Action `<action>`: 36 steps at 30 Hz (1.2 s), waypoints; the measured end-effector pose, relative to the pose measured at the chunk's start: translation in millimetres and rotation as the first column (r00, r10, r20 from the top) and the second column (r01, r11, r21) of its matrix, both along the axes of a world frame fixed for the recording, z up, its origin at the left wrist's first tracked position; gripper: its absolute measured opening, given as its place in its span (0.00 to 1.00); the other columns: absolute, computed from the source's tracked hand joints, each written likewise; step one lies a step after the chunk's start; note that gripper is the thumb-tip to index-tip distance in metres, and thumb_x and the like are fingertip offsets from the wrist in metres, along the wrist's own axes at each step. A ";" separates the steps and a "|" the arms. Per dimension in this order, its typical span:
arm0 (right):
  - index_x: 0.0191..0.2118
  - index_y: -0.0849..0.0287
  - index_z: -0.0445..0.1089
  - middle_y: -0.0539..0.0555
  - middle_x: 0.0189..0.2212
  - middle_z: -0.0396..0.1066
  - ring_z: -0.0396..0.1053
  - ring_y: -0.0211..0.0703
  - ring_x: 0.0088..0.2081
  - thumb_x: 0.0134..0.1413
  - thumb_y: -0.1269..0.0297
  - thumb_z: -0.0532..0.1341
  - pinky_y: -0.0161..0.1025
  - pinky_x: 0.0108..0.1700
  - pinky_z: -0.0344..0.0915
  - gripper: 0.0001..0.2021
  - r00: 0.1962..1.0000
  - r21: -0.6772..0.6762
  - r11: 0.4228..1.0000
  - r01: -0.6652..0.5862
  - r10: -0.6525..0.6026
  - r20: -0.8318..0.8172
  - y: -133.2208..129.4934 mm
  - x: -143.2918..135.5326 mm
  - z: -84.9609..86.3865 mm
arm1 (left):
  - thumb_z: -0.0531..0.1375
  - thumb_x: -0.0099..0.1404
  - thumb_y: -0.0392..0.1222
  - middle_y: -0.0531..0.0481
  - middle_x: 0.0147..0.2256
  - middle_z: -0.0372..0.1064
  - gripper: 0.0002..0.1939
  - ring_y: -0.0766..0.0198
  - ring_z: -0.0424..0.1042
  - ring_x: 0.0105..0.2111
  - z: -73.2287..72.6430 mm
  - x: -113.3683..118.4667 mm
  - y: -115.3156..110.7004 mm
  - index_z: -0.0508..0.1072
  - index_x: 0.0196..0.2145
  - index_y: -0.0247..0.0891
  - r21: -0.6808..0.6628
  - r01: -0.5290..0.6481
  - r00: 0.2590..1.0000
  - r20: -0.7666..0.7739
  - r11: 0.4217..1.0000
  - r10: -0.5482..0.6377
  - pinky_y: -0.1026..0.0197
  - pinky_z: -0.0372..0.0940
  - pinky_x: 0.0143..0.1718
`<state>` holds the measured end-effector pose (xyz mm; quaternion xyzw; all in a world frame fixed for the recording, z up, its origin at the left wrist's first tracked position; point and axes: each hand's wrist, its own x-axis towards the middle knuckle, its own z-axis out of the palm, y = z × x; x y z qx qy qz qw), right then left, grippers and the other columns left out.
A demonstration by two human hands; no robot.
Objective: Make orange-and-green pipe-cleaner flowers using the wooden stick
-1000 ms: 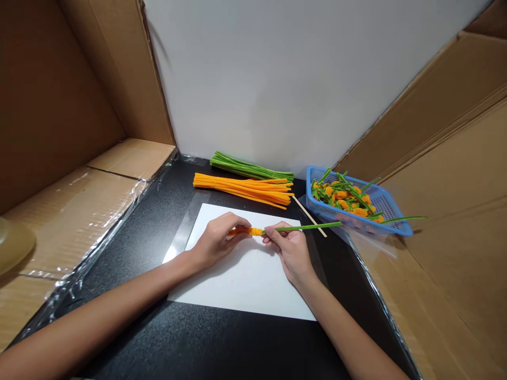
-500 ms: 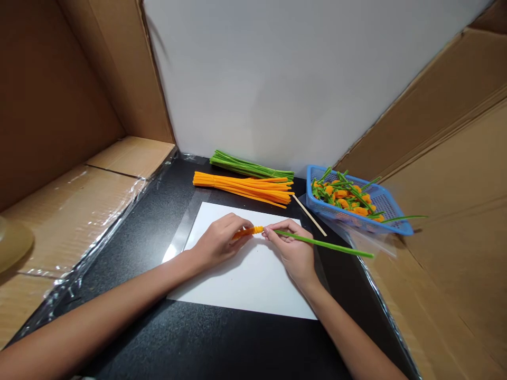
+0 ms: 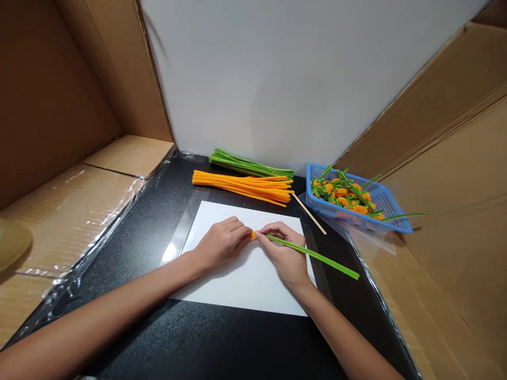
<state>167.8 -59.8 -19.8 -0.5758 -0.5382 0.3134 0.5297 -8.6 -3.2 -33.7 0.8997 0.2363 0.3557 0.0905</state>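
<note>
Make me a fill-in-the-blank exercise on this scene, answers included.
The left hand holds an orange piece; the green stem lies in the ____ hand.
The sheet under both hands is coloured ____.
The second bundle, behind the orange bundle, is coloured ____.
The basket holding orange-and-green pieces is coloured ____.
Missing words: right; white; green; blue.

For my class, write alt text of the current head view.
Left hand holds a mostly hidden orange piece, right hand a green stem, over white paper. Behind lie an orange bundle and a green bundle; a blue basket is at right.
</note>
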 end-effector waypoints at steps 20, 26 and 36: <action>0.31 0.61 0.77 0.53 0.25 0.78 0.74 0.38 0.27 0.42 0.57 0.75 0.33 0.31 0.72 0.14 0.912 -0.266 0.951 -0.155 0.034 -0.409 8.7 13.7 0.4 | 0.55 0.71 0.37 0.46 0.32 0.75 0.07 0.61 0.70 0.32 -3.7 -1.1 2.2 0.74 0.40 0.35 0.002 -0.037 0.999 0.004 0.999 0.037 0.60 0.65 0.33; 0.30 0.61 0.75 0.53 0.25 0.77 0.76 0.39 0.28 0.37 0.57 0.77 0.32 0.32 0.74 0.17 0.858 -0.259 0.966 -0.009 -0.126 -0.498 18.6 31.4 -0.6 | 0.64 0.64 0.44 0.43 0.39 0.76 0.15 0.55 0.74 0.38 2.7 -14.0 16.5 0.73 0.47 0.36 -0.111 -0.130 0.991 -0.049 0.985 0.125 0.56 0.68 0.36; 0.31 0.60 0.73 0.52 0.26 0.77 0.77 0.41 0.30 0.33 0.61 0.78 0.34 0.35 0.75 0.19 0.756 -0.260 0.956 0.134 -0.268 -0.597 25.6 46.8 -1.4 | 0.66 0.58 0.36 0.50 0.31 0.78 0.06 0.64 0.76 0.29 0.0 -23.1 41.3 0.77 0.36 0.37 -0.546 -0.085 0.948 0.213 0.834 0.236 0.62 0.72 0.32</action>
